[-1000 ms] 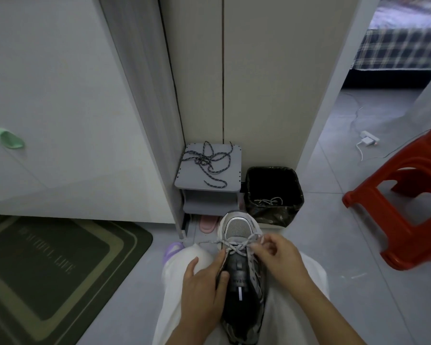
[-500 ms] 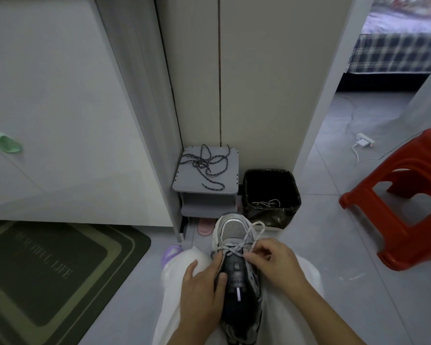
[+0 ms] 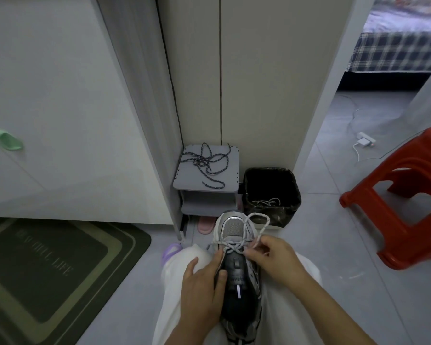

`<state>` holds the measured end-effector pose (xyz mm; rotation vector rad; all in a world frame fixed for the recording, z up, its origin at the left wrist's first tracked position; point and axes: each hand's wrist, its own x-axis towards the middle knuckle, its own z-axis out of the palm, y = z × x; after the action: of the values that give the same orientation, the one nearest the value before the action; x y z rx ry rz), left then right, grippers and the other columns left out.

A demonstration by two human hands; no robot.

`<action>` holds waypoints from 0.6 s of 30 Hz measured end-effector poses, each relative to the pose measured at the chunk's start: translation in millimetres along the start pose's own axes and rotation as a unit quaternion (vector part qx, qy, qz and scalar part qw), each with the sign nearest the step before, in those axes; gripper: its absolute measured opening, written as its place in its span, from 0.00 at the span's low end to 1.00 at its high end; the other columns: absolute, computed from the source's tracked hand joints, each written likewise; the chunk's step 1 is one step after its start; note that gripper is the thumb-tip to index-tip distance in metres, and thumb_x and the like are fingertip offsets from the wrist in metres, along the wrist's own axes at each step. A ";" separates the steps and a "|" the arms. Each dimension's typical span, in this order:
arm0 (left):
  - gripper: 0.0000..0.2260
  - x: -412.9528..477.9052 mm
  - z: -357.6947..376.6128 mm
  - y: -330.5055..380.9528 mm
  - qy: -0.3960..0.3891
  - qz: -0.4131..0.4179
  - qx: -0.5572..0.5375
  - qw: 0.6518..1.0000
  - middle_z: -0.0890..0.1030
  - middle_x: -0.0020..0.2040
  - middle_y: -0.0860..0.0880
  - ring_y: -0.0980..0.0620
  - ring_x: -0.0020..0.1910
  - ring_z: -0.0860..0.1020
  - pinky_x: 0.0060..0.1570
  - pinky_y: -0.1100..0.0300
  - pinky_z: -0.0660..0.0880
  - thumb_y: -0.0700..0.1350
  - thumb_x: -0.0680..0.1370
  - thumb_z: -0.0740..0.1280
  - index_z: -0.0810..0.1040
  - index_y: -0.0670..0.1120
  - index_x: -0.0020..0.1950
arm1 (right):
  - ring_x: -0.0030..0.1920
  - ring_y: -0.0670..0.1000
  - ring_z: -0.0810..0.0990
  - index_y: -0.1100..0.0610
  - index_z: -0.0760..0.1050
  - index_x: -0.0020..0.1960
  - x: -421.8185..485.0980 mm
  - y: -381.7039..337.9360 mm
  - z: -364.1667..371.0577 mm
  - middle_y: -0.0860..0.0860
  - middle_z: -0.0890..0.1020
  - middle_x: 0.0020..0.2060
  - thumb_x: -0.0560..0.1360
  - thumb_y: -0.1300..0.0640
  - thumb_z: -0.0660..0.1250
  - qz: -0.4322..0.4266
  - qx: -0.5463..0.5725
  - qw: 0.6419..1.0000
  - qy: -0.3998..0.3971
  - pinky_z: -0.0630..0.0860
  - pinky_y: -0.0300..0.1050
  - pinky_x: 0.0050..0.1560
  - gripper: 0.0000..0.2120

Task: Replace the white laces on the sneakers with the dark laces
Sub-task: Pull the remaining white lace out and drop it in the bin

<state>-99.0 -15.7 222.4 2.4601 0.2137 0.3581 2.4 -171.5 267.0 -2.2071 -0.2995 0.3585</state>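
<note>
Grey tiled floor point(image 3: 296, 245); far off, dark laces point(image 3: 204, 163) lie on a small grey shelf point(image 3: 207, 188), bin point(image 3: 271, 192) just right. On the lap, the left hand point(image 3: 202, 285) fingers press the sneaker point(image 3: 237, 270); the right hand point(image 3: 274, 257) pinches its white lace point(image 3: 256, 225).

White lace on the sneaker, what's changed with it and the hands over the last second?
The right hand has pulled the white lace out of the upper eyelets, so a slack loop now arcs over the grey mesh toe of the sneaker. The left hand still grips the sneaker's side on the lap. The dark speckled laces on the small grey shelf unit stayed put.
</note>
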 end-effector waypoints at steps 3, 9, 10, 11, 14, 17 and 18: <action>0.23 -0.1 2.9 -1.8 0.008 0.004 0.004 1.000 0.82 0.57 0.53 0.61 0.59 0.68 0.69 0.62 0.53 0.55 0.77 0.49 0.68 0.54 0.70 | 0.38 0.44 0.78 0.49 0.73 0.38 -2.4 3.0 8.3 0.46 0.81 0.37 0.74 0.54 0.69 -0.017 -0.040 0.999 0.023 0.73 0.40 0.42 0.08; 0.23 -0.3 2.8 -4.3 -0.003 -0.003 0.010 1.000 0.81 0.58 0.54 0.61 0.60 0.68 0.69 0.65 0.49 0.55 0.77 0.47 0.67 0.54 0.70 | 0.37 0.51 0.83 0.54 0.68 0.42 5.2 9.6 -1.1 0.54 0.84 0.38 0.80 0.59 0.58 0.052 0.205 0.969 0.128 0.79 0.52 0.43 0.08; 0.23 -0.3 2.4 -3.9 -0.002 -0.003 0.008 1.000 0.81 0.58 0.55 0.61 0.61 0.67 0.69 0.66 0.49 0.55 0.77 0.47 0.67 0.54 0.71 | 0.39 0.51 0.83 0.54 0.70 0.41 5.1 10.5 -2.8 0.52 0.83 0.37 0.79 0.59 0.60 0.044 0.184 0.976 0.113 0.79 0.50 0.44 0.07; 0.24 -0.6 2.1 -3.5 -0.003 -0.003 0.006 1.000 0.80 0.59 0.55 0.61 0.61 0.67 0.69 0.66 0.48 0.56 0.77 0.47 0.67 0.54 0.71 | 0.40 0.49 0.83 0.52 0.73 0.40 4.8 10.5 -3.3 0.49 0.83 0.36 0.77 0.58 0.64 0.033 0.149 0.985 0.084 0.78 0.45 0.45 0.07; 0.25 -0.6 1.4 -2.7 -0.010 -0.006 0.007 1.000 0.79 0.60 0.55 0.62 0.62 0.67 0.69 0.68 0.47 0.57 0.77 0.46 0.66 0.54 0.71 | 0.36 0.43 0.79 0.48 0.77 0.35 0.8 7.6 3.2 0.48 0.81 0.36 0.69 0.56 0.74 -0.009 0.056 0.998 0.014 0.73 0.32 0.40 0.08; 0.25 -0.3 1.2 -0.1 -0.018 -0.017 0.007 1.000 0.79 0.61 0.55 0.63 0.60 0.70 0.70 0.67 0.47 0.57 0.76 0.45 0.66 0.55 0.71 | 0.36 0.44 0.78 0.46 0.75 0.33 -1.3 9.0 9.8 0.48 0.80 0.36 0.68 0.57 0.75 -0.042 0.036 0.998 0.035 0.73 0.34 0.40 0.11; 0.25 -0.4 0.9 0.1 -0.021 -0.019 0.007 1.000 0.78 0.62 0.56 0.63 0.60 0.71 0.70 0.67 0.47 0.57 0.76 0.45 0.66 0.55 0.71 | 0.36 0.43 0.78 0.46 0.74 0.33 -1.0 10.2 11.2 0.47 0.80 0.35 0.70 0.57 0.73 -0.046 0.022 0.998 0.044 0.73 0.34 0.40 0.12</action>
<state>-99.1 -16.4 221.7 2.4718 0.2448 0.2896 -1.7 -169.9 252.5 -2.1517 -0.3409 0.2145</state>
